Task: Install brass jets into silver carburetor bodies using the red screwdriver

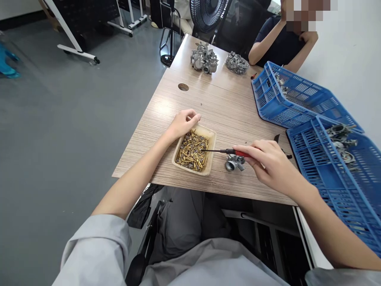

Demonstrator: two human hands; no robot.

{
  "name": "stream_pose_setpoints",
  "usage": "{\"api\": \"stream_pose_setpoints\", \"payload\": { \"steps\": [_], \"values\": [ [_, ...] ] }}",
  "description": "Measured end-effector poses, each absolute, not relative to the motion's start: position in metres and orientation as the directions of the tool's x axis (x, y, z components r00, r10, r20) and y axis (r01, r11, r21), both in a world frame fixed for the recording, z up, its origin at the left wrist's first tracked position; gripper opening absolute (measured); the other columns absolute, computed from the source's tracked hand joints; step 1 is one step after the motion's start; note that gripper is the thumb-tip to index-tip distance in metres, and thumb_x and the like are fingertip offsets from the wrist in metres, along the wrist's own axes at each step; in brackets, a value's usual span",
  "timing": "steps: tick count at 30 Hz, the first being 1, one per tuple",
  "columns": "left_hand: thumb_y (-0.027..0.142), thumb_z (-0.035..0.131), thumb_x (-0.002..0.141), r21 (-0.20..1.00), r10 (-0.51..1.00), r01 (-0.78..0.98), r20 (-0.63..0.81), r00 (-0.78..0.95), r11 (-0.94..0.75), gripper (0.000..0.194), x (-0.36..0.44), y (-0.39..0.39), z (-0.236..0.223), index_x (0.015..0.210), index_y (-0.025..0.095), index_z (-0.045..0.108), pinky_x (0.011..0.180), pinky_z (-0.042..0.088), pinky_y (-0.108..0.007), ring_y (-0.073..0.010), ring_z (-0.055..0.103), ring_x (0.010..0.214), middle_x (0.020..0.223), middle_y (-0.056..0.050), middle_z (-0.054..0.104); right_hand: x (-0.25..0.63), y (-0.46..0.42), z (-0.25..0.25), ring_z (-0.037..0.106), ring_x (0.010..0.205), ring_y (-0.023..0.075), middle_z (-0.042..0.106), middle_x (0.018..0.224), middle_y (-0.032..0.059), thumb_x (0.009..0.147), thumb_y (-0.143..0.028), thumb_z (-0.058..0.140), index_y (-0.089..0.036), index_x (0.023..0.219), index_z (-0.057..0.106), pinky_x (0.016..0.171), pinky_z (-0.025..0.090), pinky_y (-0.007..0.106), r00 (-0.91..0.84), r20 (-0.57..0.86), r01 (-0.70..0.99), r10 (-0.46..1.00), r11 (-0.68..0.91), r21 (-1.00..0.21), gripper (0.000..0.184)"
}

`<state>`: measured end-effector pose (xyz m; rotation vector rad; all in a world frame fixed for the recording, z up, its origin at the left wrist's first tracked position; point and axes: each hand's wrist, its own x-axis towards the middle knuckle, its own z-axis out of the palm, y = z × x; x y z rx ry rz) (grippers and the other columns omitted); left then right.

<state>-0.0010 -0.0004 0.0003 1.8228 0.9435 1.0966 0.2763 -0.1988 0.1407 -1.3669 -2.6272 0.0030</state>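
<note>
A cream plastic tray (212,149) full of small brass screw-like parts (192,153) sits near the table's front edge. At its far left corner is my left hand (185,122), fingers curled and thumb drawn in toward them; whatever they may hold is hidden. My right hand (269,165) grips a screwdriver (242,153) by its red handle, the dark shaft pointing left over the tray. The screwdriver's tip reaches the brass parts. Below the handle, a small grey metal carburetor (233,163) lies on the table, partly overlapped by the tool.
Two blue crates (309,149) with metal parts stand at the right. Farther back are larger carburetors (204,59) and a bag of small metal parts (237,63). A round hole (183,87) pierces the table (160,131). Another person (276,43) sits across, near a fan (208,14).
</note>
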Motion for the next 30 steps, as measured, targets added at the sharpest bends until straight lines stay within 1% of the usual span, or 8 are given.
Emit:
{"api": "stream_pose_setpoints", "payload": {
  "steps": [5,9,13,17,20,22,25,30],
  "values": [
    [0.049,0.059,0.101,0.892,0.878,0.198,0.322,0.355,-0.407,0.037,-0.002,-0.001,0.002,0.091,0.017,0.073,0.08,0.052,-0.032,-0.0167,0.068,0.084,0.095,-0.007,0.079,0.269,-0.186,0.153,0.068,0.1,0.0284,0.073,0.106,0.0092,0.113,-0.026,0.048,-0.028,0.147,0.066,0.095,0.045,0.045,-0.587,0.137,0.802,0.798,0.596,-0.038,0.038],
    [0.049,0.058,0.102,0.887,0.874,0.209,0.32,0.367,-0.413,0.036,-0.001,-0.003,0.004,0.092,0.017,0.072,0.083,0.053,-0.033,-0.0176,0.068,0.087,0.095,-0.007,0.078,0.261,-0.182,0.142,0.069,0.102,0.0298,0.076,0.109,0.0101,0.115,-0.03,0.046,-0.028,0.147,0.065,0.094,0.045,0.046,-0.569,0.098,0.816,0.817,0.575,-0.053,0.037],
    [0.045,0.058,0.102,0.839,0.87,0.302,0.341,0.356,-0.452,0.03,-0.007,-0.008,0.014,0.094,0.018,0.07,0.089,0.054,-0.037,-0.0204,0.066,0.093,0.097,-0.007,0.075,0.265,-0.185,0.129,0.073,0.106,0.0301,0.08,0.117,0.0097,0.116,-0.034,0.046,-0.027,0.144,0.064,0.098,0.046,0.047,-0.537,0.082,0.833,0.84,0.543,-0.106,0.034],
    [0.027,0.059,0.097,0.682,0.824,0.464,0.44,0.356,-0.565,0.014,-0.024,-0.03,0.04,0.099,0.021,0.071,0.107,0.05,-0.045,-0.0265,0.061,0.113,0.112,-0.009,0.072,0.276,-0.193,0.123,0.072,0.083,0.0254,0.081,0.099,0.0053,0.115,-0.042,0.052,-0.026,0.128,0.071,0.096,0.046,0.046,-0.463,0.106,0.867,0.88,0.475,-0.152,0.028],
    [0.017,0.058,0.092,0.538,0.763,0.548,0.364,0.534,-0.641,0.02,-0.035,-0.06,0.062,0.102,0.023,0.074,0.108,0.048,-0.047,-0.0294,0.057,0.12,0.118,-0.009,0.07,0.284,-0.2,0.123,0.067,0.071,0.0231,0.079,0.086,0.0034,0.115,-0.047,0.053,-0.025,0.111,0.074,0.094,0.046,0.046,-0.434,0.119,0.88,0.893,0.449,-0.155,0.031],
    [0.014,0.059,0.09,0.408,0.711,0.596,0.241,0.661,-0.692,0.021,-0.036,-0.079,0.071,0.097,0.023,0.077,0.106,0.048,-0.048,-0.0319,0.055,0.124,0.121,-0.01,0.069,0.288,-0.204,0.123,0.069,0.075,0.0236,0.081,0.093,0.0046,0.115,-0.046,0.053,-0.025,0.113,0.075,0.095,0.046,0.046,-0.435,0.15,0.872,0.888,0.456,-0.175,0.03],
    [0.008,0.058,0.088,0.219,0.699,0.671,0.09,0.709,-0.708,0.023,-0.03,-0.101,0.073,0.088,0.021,0.078,0.103,0.048,-0.048,-0.0343,0.055,0.125,0.122,-0.013,0.069,0.294,-0.211,0.123,0.073,0.089,0.0271,0.083,0.109,0.0079,0.114,-0.042,0.056,-0.025,0.124,0.074,0.096,0.047,0.047,-0.427,0.219,0.863,0.877,0.468,-0.192,0.027],
    [0.01,0.061,0.089,0.071,0.734,0.731,0.023,0.679,-0.679,0.021,-0.015,-0.118,0.069,0.086,0.02,0.08,0.097,0.047,-0.047,-0.036,0.058,0.129,0.126,-0.015,0.071,0.302,-0.224,0.116,0.074,0.099,0.0313,0.082,0.112,0.0105,0.112,-0.04,0.059,-0.023,0.129,0.072,0.094,0.049,0.048,-0.414,0.305,0.855,0.858,0.481,-0.192,0.027]
  ]
}}
